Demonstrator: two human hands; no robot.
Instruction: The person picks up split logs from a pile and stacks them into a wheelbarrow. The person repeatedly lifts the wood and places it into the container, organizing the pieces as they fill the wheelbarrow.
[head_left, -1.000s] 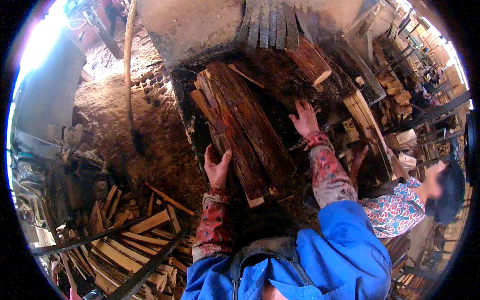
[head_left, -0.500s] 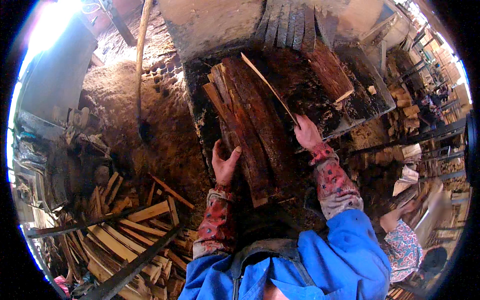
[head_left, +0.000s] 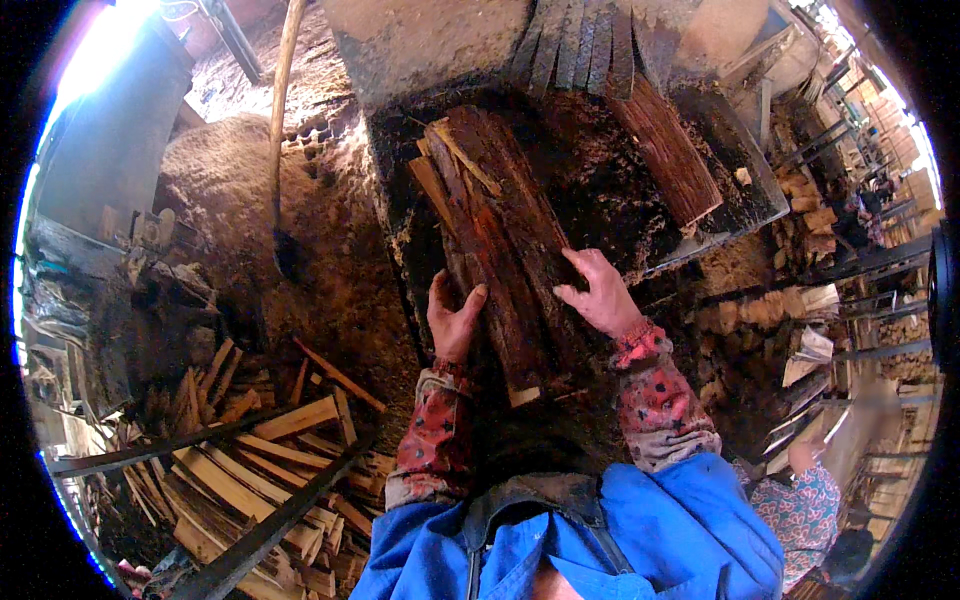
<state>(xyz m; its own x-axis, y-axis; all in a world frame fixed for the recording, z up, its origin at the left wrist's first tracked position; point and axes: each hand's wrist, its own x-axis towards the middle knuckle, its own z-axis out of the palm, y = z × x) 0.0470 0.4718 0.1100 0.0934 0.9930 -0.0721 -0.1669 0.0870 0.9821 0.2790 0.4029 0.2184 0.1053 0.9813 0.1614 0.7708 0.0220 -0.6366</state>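
Observation:
A bundle of dark, bark-covered wooden slabs lies lengthwise before me on a blackened work table. A thin pale wood strip rests across its far end. My left hand is at the bundle's left edge, thumb spread from the fingers. Opposite it, at the right edge, is my right hand, with thumb and forefinger apart and nothing between them. Both hands seem to touch the slabs, but the exact contact is hard to make out.
Beyond the right hand, a reddish bark-covered piece lies under hanging dark metal strips. Split wood is heaped behind a metal bar at lower left. A long-handled tool leans on sawdust. Another person's patterned sleeve shows at lower right.
My right hand has let go of the thin strip, which now lies on the bundle's far end, and has moved to the bundle's right edge. The bark-covered piece at right has shifted slightly nearer.

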